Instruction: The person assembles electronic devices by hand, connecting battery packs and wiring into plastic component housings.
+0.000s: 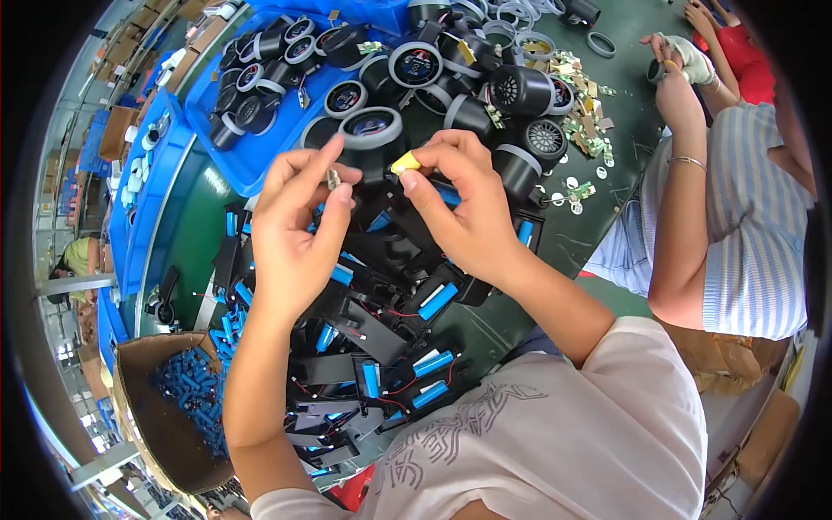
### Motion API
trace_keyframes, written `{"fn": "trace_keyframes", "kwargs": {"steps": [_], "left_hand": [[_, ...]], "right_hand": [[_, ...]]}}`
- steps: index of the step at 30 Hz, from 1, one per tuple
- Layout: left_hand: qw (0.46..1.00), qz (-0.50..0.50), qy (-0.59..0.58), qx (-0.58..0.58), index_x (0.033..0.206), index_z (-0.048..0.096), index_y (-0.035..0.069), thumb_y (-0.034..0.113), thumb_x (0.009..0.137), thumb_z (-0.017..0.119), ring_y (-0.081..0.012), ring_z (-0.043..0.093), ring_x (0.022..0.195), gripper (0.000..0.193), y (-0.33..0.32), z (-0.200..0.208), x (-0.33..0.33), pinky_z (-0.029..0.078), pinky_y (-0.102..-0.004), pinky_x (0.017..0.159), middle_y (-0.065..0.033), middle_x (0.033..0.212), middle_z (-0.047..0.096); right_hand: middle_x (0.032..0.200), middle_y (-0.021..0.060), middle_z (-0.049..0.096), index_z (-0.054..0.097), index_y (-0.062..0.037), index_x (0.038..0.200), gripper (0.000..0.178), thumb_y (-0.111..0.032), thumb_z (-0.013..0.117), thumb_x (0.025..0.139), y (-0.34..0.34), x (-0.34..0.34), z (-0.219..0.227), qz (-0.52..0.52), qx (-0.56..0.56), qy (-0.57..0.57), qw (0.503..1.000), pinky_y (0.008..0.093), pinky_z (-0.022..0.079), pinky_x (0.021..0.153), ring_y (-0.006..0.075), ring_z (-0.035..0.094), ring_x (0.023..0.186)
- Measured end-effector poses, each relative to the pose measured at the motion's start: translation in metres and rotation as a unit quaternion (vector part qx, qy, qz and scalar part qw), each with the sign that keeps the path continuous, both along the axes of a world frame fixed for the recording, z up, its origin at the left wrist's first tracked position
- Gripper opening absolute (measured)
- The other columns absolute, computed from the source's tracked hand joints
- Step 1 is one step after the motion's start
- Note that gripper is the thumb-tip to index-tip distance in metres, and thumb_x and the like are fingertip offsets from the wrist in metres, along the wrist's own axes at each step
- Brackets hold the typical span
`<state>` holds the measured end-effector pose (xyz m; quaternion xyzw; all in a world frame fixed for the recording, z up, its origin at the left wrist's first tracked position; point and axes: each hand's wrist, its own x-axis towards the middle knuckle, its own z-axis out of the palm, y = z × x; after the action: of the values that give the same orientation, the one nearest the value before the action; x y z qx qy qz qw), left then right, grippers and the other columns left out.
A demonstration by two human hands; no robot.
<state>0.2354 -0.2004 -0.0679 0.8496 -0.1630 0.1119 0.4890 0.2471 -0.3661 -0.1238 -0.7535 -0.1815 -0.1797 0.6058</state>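
Observation:
My left hand (299, 221) is raised over the heap, its thumb and fingers pinched on a small metallic piece (333, 178) whose exact kind I cannot make out. Opposite it, my right hand (464, 204) grips a small yellow piece (405, 163) between thumb and forefinger. The two pieces are apart. Just beyond them stands a black cylindrical unit with a grey ring (371, 127) around its round face. Beneath both hands lies a jumble of black plastic housings (368, 334), many with blue cylindrical battery cells (438, 301) and thin red wires.
A blue tray (198, 95) holds several black cylinders with grey rings. Small circuit boards (589, 117) and loose grey rings (600, 44) lie on the green table at right. A cardboard box (165, 347) of blue cells stands lower left. A co-worker in stripes (745, 208) sits at right.

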Motion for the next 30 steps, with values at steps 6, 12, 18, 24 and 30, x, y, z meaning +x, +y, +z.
{"fn": "trace_keyframes", "kwargs": {"steps": [6,12,18,24,30], "left_hand": [[0.979,0.005,0.095,-0.181,0.102,0.056,-0.003,-0.003,0.086,0.052,-0.0151,0.06,0.087,0.017,0.006,-0.004,-0.011,0.049,-0.0257,0.079,-0.0093,0.093,0.061],[0.983,0.008,0.091,-0.159,0.102,0.057,-0.003,-0.005,0.084,0.054,-0.0125,0.059,0.084,0.018,0.009,-0.006,-0.015,0.049,-0.0241,0.077,-0.0082,0.095,0.06],[0.98,0.009,0.1,-0.173,0.1,0.059,-0.003,-0.005,0.083,0.055,-0.0101,0.058,0.081,0.017,0.008,-0.006,-0.014,0.047,-0.0221,0.074,-0.0061,0.092,0.059],[0.989,0.01,0.069,-0.127,0.097,0.061,-0.003,-0.006,0.081,0.057,-0.0097,0.058,0.078,0.017,0.006,-0.005,-0.015,0.047,-0.0206,0.068,-0.0075,0.094,0.059],[0.997,0.023,0.052,-0.042,0.097,0.061,-0.006,-0.008,0.081,0.056,-0.0145,0.06,0.083,0.017,0.006,-0.009,-0.013,0.049,-0.0239,0.074,-0.0108,0.096,0.058]], "right_hand": [[0.08,0.0043,0.054,0.056,-0.0081,0.085,0.012,-0.01,0.061,0.075,0.021,0.003,0.006,-0.043,-0.123,-0.17,0.977,0.0432,0.03,0.083,0.0261,0.045,0.09],[0.083,0.0023,0.051,0.057,-0.0107,0.081,0.014,-0.011,0.062,0.069,0.027,0.005,0.005,-0.097,-0.204,-0.227,0.947,0.0425,0.03,0.082,0.024,0.044,0.094],[0.081,-0.0002,0.051,0.057,-0.0117,0.078,0.009,-0.012,0.061,0.07,0.025,0.007,0.006,-0.073,-0.223,-0.227,0.945,0.0423,0.029,0.082,0.0226,0.044,0.092],[0.079,0.0,0.053,0.057,-0.0112,0.078,0.006,-0.013,0.06,0.072,0.022,0.006,0.008,-0.058,-0.209,-0.204,0.955,0.0424,0.029,0.082,0.0223,0.045,0.091],[0.077,0.0011,0.053,0.057,-0.0097,0.078,0.007,-0.012,0.06,0.072,0.02,0.006,0.009,-0.03,-0.232,-0.203,0.951,0.0418,0.029,0.081,0.0219,0.046,0.092]]}}
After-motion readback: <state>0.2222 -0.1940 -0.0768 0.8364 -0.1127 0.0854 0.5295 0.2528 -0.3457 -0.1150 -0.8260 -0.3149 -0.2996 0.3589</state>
